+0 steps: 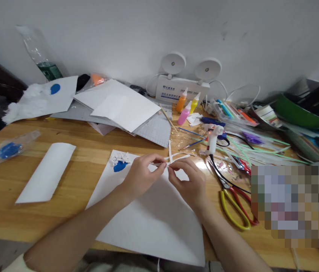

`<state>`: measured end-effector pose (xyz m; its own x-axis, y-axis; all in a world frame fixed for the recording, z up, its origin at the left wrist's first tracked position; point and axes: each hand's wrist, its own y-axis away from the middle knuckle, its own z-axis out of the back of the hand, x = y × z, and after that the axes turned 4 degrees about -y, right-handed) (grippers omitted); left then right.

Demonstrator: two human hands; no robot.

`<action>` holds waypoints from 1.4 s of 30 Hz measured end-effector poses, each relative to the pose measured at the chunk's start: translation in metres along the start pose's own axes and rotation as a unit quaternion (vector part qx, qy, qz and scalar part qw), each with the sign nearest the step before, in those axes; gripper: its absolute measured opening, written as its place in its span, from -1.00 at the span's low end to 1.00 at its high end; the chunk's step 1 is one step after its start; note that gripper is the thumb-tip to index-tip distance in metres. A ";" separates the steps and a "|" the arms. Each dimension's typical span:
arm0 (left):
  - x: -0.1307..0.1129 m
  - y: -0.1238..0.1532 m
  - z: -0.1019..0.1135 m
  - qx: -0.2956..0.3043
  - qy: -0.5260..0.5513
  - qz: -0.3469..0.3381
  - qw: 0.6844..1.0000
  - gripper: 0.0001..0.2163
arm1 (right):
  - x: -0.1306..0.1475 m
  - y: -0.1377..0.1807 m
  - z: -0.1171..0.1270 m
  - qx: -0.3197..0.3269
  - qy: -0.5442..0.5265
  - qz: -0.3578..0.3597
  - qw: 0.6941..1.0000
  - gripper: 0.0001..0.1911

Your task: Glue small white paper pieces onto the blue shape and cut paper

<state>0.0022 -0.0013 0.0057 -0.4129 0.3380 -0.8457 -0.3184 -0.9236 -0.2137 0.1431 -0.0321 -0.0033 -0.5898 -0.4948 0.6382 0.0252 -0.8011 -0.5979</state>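
Observation:
My left hand [144, 175] and my right hand [189, 181] meet above a large white sheet [150, 223], thumbs and forefingers pinched close together. A thin white paper strip [170, 152] runs down to the pinched fingertips, which hide its lower end. Just behind my right hand, another narrow white strip [185, 156] lies across. On the sheet's upper left corner are a blue patch [120, 166] and a crumbly white clump [121, 156], left of my left hand.
A glue gun [212, 138] with a red light stands right, its black cord running past scissors [237, 207]. Paint bottles [184, 113] stand behind. A curved white card [47, 172] and bagged blue material [9, 150] lie left. White boards [119, 105] are stacked behind. The right side is cluttered.

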 end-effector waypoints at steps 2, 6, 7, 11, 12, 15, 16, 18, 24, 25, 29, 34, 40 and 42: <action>0.000 0.000 0.000 0.012 0.006 -0.001 1.000 -0.90 | 0.000 0.000 0.000 0.003 -0.002 0.001 1.000 -0.90; 0.000 0.001 0.000 0.027 0.022 -0.005 0.999 -0.89 | -0.001 0.000 -0.001 0.005 -0.010 0.002 1.000 -0.90; 0.000 0.001 0.000 0.030 0.024 -0.006 0.999 -0.88 | -0.001 0.000 -0.001 0.006 -0.011 0.001 1.000 -0.90; -0.001 0.001 0.001 0.034 0.026 -0.006 0.999 -0.88 | -0.002 0.000 0.000 0.007 -0.006 -0.005 1.000 -0.91; -0.001 0.001 0.001 0.034 0.026 -0.005 0.999 -0.88 | -0.002 0.000 0.000 0.005 -0.005 -0.007 1.000 -0.91; -0.002 0.000 0.002 0.032 0.023 -0.003 0.999 -0.88 | -0.002 0.000 0.000 -0.004 -0.002 -0.007 1.000 -0.91; -0.002 0.000 0.002 0.031 0.021 -0.002 0.999 -0.88 | -0.002 0.000 0.000 -0.007 -0.001 -0.007 1.000 -0.91; -0.002 0.000 0.002 0.029 0.018 -0.002 0.999 -0.88 | -0.002 0.000 0.000 -0.012 0.001 -0.007 1.000 -0.91; 0.000 0.000 0.001 0.028 0.015 -0.010 0.999 -0.87 | -0.003 0.001 0.000 -0.012 0.009 -0.020 1.000 -0.91; 0.000 0.000 0.000 0.029 0.015 -0.010 0.999 -0.87 | -0.003 0.001 0.000 -0.011 0.008 -0.018 1.000 -0.91; 0.001 0.001 -0.001 0.029 0.018 -0.006 0.999 -0.87 | -0.006 0.003 -0.001 -0.022 0.016 0.017 0.999 -0.87; 0.000 0.001 -0.001 0.033 0.020 -0.007 0.999 -0.87 | -0.006 0.003 -0.001 -0.026 0.052 0.037 0.998 -0.89; 0.003 0.000 -0.001 0.017 0.009 0.016 1.000 -0.88 | -0.003 0.000 0.001 -0.022 0.030 0.007 0.999 -0.90; 0.004 -0.001 -0.001 0.017 0.008 0.017 1.000 -0.89 | -0.002 0.000 0.001 -0.011 0.018 -0.003 1.000 -0.91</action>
<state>0.0020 0.0007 0.0021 -0.4098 0.3024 -0.8606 -0.3333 -0.9278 -0.1674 0.1451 -0.0315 -0.0035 -0.6181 -0.4777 0.6243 0.0043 -0.7962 -0.6050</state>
